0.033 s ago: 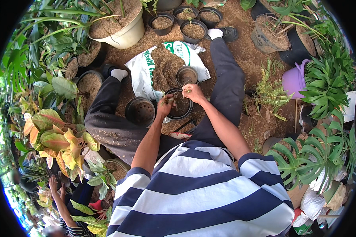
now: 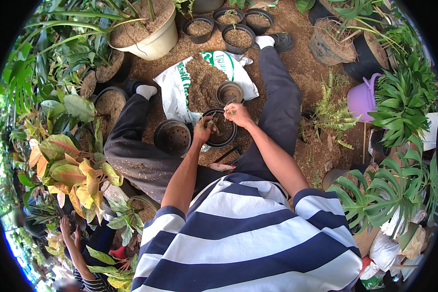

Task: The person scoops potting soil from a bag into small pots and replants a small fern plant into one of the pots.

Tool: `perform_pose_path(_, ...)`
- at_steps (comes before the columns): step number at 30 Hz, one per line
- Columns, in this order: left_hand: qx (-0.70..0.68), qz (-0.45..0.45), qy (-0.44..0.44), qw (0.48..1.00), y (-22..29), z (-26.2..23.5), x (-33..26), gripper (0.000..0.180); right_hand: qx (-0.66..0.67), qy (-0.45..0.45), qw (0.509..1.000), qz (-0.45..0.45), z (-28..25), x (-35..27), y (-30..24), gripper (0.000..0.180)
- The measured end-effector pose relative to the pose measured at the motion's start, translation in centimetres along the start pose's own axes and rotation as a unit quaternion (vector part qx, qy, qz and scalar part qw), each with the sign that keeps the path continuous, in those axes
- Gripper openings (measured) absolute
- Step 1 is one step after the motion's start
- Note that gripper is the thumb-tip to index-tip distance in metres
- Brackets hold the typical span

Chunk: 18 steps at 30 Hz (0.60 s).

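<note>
A small plant (image 2: 202, 120) lies clasped between the left hand's (image 2: 204, 129) fingers; the right hand (image 2: 238, 115) is pinched together (contents indistinct) beside the black pot (image 2: 235, 133).

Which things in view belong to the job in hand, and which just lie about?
Likely part of the job:
plant piece in left hand, right hand alongside
black pot below
perforated pot
small brown pot
white bag with soil

Apparently just lying about:
purple bucket
fern
large white planter
yellow-leaved plant
</note>
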<state>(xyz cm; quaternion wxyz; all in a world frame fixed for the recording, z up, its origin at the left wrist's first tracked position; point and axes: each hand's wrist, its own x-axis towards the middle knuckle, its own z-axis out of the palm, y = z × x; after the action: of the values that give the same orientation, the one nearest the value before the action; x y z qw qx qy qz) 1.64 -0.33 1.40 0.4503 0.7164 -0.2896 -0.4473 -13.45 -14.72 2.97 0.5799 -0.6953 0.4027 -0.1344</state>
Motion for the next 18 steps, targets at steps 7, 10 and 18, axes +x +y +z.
perform_pose_path(7, 0.102, -0.072, -0.022, 0.992, -1.8, -0.5, 0.7, 0.026, -0.079, -0.008, 0.997, -0.018, 0.4, 0.2, 0.6, 0.017)
perform_pose_path(10, 0.178, -0.050, -0.031, 0.982, -3.7, -0.9, 0.9, 0.027, -0.082, -0.023, 0.996, 0.002, 0.5, 0.0, -0.3, 0.017)
perform_pose_path(18, 0.285, 0.025, -0.064, 0.956, -2.4, -0.4, 0.4, 0.034, -0.088, -0.087, 0.992, 0.029, 0.6, -0.1, 0.5, 0.019)
